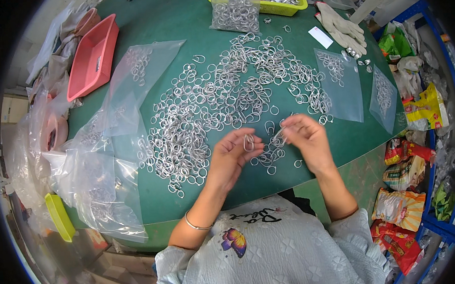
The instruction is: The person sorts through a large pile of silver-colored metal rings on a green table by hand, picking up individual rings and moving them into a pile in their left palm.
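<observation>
The rings [220, 98] are bright, shiny metal. The tabletop [170, 21] is matt green. The bags [98, 174] are glossy clear plastic, the tray [93, 57] smooth pink plastic, the gloves [342, 28] pale woven cloth.

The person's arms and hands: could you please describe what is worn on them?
Both forearms are bare. The left hand and right hand wear no gloves. A thin silver bangle circles the left wrist. Short, loose sleeves of a pale blue-grey textured top end near the elbows; the top has a butterfly motif on the front.
</observation>
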Demonstrator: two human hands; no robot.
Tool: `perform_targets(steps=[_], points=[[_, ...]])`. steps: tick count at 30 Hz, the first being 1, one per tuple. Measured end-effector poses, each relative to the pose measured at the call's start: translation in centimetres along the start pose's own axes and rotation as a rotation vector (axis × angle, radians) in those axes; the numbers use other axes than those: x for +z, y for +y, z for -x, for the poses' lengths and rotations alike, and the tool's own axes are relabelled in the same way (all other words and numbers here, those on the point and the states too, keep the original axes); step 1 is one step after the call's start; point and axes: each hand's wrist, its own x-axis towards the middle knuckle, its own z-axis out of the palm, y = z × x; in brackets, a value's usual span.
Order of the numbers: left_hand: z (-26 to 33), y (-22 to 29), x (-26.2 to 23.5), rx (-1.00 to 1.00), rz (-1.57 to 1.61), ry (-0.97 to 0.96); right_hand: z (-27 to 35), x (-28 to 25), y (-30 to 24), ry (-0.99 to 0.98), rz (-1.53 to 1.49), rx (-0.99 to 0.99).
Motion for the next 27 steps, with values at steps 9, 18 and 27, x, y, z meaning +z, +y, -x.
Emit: perform_targets(steps=[9, 18, 27], points=[[1.0, -1.9, -2.2, -0.340, 0.421, -0.365, -6.7, 0.4, 1.6, 0.134, 1.207, -0.618], [1.8, -0.2, -2.2, -0.190, 0.241, -0.134, -4.9, -1.3, 0.7, -0.014, 0.748, -0.163], [1.8, -0.3, -1.5, -0.224, 0.397, -0.231, -3.7, -0.1, -1.5, -0.181, 0.138, 0.233]])
